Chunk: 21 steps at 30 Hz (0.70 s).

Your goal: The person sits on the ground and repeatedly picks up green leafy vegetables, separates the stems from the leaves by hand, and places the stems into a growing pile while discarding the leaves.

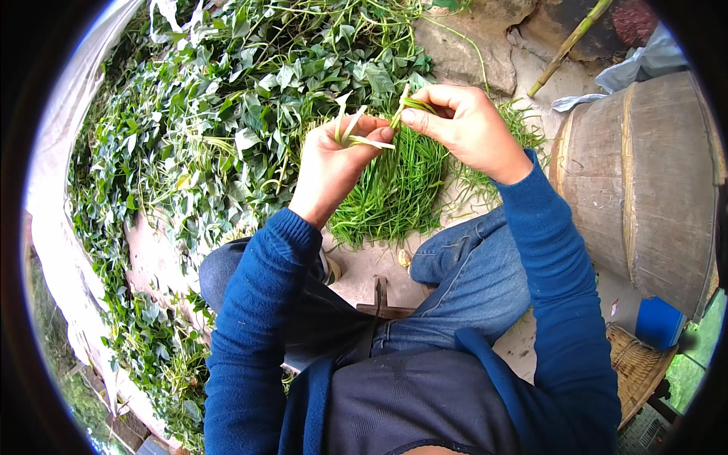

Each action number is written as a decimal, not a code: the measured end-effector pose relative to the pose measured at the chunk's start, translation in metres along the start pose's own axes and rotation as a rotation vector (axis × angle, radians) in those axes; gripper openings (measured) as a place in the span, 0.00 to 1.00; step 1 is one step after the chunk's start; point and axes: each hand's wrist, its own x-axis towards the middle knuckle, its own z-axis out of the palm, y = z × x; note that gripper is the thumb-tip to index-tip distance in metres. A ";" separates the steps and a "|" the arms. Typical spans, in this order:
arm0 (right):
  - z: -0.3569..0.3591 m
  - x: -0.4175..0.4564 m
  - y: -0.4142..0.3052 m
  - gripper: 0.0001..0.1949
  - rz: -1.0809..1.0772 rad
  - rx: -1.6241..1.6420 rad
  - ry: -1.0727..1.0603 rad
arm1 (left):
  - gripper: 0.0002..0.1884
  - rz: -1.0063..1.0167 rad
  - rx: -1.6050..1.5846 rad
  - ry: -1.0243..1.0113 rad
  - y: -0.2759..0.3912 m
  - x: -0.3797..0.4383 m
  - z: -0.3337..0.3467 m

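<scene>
Several pale green stems (pixel 355 122) are pinched between the thumb and fingers of my left hand (pixel 333 165), their cut ends poking out past the knuckles. My right hand (pixel 466 128) grips the upper part of a green stalk (pixel 398 116) and a few thin green strands (pixel 420 104) by thumb and fingertips. The two hands almost meet over a heap of thin, bright green strips (pixel 392 199) on the ground. Leafy vines (pixel 227 114) with pointed leaves lie in a large pile beyond and to the left of my left hand.
A wooden tub with pale bands (pixel 642 187) stands at my right, with a woven basket (pixel 637 364) and a blue object (pixel 658 324) nearer me. Stones (pixel 466 45) and a thick green stalk (pixel 569 48) lie at the far right. White sheeting (pixel 57 170) edges the left.
</scene>
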 end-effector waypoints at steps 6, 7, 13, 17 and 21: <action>0.001 -0.001 0.006 0.08 0.009 -0.023 -0.032 | 0.07 0.010 0.030 0.073 0.001 -0.001 0.002; 0.000 -0.001 0.006 0.08 0.021 -0.030 -0.048 | 0.07 0.021 0.033 0.079 0.001 -0.001 0.001; -0.003 -0.003 0.007 0.09 0.072 0.093 -0.124 | 0.06 0.055 -0.002 0.135 0.001 0.000 0.000; -0.018 0.000 0.002 0.08 0.162 0.110 -0.281 | 0.06 0.056 -0.016 0.155 0.001 0.002 -0.003; -0.031 0.001 -0.005 0.10 0.225 0.149 -0.317 | 0.08 -0.049 -0.053 0.083 0.001 0.003 -0.007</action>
